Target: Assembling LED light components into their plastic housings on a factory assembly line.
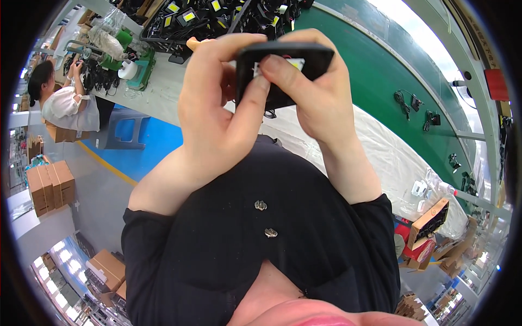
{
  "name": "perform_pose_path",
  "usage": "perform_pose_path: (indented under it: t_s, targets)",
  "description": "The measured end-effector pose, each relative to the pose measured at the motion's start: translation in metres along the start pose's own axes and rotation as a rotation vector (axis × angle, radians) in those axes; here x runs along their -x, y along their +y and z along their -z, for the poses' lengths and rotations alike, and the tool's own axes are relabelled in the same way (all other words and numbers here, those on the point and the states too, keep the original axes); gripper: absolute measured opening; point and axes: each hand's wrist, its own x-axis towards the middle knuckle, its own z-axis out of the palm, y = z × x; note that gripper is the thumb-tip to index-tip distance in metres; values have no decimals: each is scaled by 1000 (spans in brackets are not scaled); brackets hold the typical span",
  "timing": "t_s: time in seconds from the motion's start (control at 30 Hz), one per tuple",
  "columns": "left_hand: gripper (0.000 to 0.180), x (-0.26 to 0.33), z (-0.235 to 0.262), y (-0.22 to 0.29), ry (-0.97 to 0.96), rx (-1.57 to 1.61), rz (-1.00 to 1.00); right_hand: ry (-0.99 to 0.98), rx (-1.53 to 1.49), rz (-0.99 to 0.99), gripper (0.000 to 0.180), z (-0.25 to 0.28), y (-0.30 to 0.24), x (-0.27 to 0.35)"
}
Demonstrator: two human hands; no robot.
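Note:
Up close, a flat black power adapter (317, 56) is held between my two hands. A white and yellow label (295, 63) shows on the side facing me. My left hand (211, 103) grips its left end, with the thumb on the face near the label. My right hand (324, 95) wraps round the right end, its thumb pressed onto the label beside the left thumb tip. Most of my fingers are hidden behind the adapter.
Black bins (217, 19) of labelled adapters stand at the far side. A green conveyor belt (370, 70) carries several cabled adapters on the right. A green machine (142, 68) stands at the left, with a co-worker (70, 106) beyond. A blue stool (122, 129) is on the floor.

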Motion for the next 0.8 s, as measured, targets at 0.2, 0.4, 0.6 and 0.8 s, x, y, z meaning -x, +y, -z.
perform_pose_path:
  t_s: [0.2,0.4,0.6,0.8]
  targets:
    - [45,-5,0,-5,-7,378,218,119,-54,8,26,-2,3,3]
    - [43,-5,5,-4,-125,287,297,-3,159,38,29,9,-2,5]
    - [38,-12,9,-9,-108,437,411,-2,-143,-34,39,31,-4,3]
    - [33,-8,2,-35,-211,139,273,192,505,128,10,14,9,2]
